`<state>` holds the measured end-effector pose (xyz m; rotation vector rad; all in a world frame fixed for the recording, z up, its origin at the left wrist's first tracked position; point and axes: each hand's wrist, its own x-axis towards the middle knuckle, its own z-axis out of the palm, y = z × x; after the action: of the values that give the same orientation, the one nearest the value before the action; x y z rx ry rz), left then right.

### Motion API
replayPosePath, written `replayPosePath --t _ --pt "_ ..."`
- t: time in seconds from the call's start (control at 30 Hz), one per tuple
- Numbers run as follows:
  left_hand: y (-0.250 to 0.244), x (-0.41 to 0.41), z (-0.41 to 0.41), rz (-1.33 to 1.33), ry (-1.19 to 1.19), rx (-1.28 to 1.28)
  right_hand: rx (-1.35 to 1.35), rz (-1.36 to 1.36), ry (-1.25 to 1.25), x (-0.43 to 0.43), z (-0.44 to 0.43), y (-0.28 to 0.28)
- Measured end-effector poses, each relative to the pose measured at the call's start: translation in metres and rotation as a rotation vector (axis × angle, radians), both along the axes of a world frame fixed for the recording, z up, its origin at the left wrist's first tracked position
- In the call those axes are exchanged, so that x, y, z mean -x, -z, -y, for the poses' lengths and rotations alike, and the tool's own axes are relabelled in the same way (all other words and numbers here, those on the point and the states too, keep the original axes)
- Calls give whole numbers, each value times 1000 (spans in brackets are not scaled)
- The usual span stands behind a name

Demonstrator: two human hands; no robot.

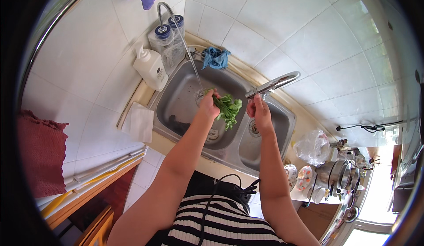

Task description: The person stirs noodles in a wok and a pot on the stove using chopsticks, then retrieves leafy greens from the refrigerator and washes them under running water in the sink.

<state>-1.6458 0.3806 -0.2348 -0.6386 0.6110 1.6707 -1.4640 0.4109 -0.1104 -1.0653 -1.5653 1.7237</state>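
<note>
My left hand (209, 104) grips a bunch of leafy green herbs (229, 108) over the large basin (180, 92) of a stainless steel double sink. Its leaves point to the right, and the stem ends lie close to a thin stream of water (188, 49). That stream falls from a slim gooseneck tap (164, 6) at the back left. My right hand (260, 113) is raised over the small basin (246, 146), fingers curled. The thumb is right at the outlet of the chrome main faucet (276, 83); whether the fingers hold it is hard to see.
A white pump bottle (150, 67) and plastic-wrapped filter canisters (165, 44) stand at the left rear. Behind the large basin lies a blue cloth (215, 58). On the right counter are a clear plastic bag (313, 146), patterned dishes (304, 178) and metal pots (341, 175).
</note>
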Motion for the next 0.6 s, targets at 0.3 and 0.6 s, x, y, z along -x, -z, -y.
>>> replayPosePath --t 0.3,0.6 --pt "-12 -40 -12 -37 257 -212 -886 609 91 -3 -2 -12" --pt "20 -60 -29 -12 77 -152 18 684 231 -22 23 34"
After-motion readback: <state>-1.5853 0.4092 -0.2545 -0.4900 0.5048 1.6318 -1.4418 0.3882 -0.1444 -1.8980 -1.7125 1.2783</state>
